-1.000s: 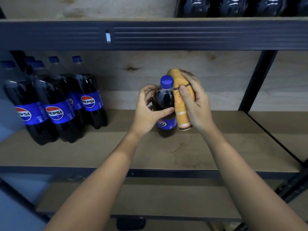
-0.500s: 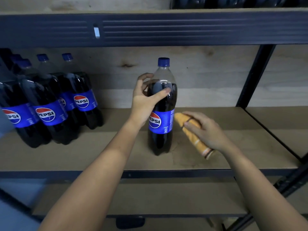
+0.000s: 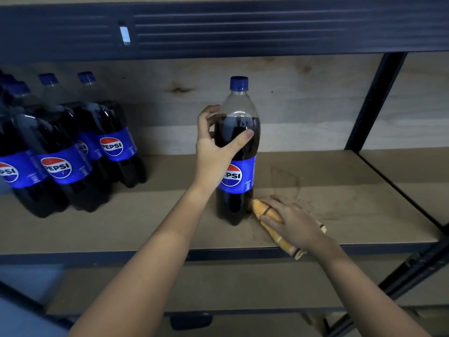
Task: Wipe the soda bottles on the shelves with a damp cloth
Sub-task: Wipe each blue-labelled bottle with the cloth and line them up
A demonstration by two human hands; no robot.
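Note:
A tall Pepsi bottle (image 3: 239, 147) with a blue cap and blue label stands upright on the wooden shelf board (image 3: 145, 220), near its middle. My left hand (image 3: 216, 149) grips the bottle's upper body, thumb across the front and fingers behind. A rolled orange cloth (image 3: 264, 212) lies on the shelf, its tip touching the bottle's base on the right. My right hand (image 3: 291, 221) holds this cloth from above, pressing it down near the shelf's front edge.
Several more Pepsi bottles (image 3: 73, 152) stand grouped at the left of the same shelf. A dark metal beam (image 3: 243, 30) runs overhead and a dark upright post (image 3: 374, 100) stands at the right. A lower shelf (image 3: 218, 288) shows beneath.
My right hand brought the cloth down from beside the bottle's neck to the shelf at the bottle's base. The bottle now stands on the board, with my left hand still gripping it.

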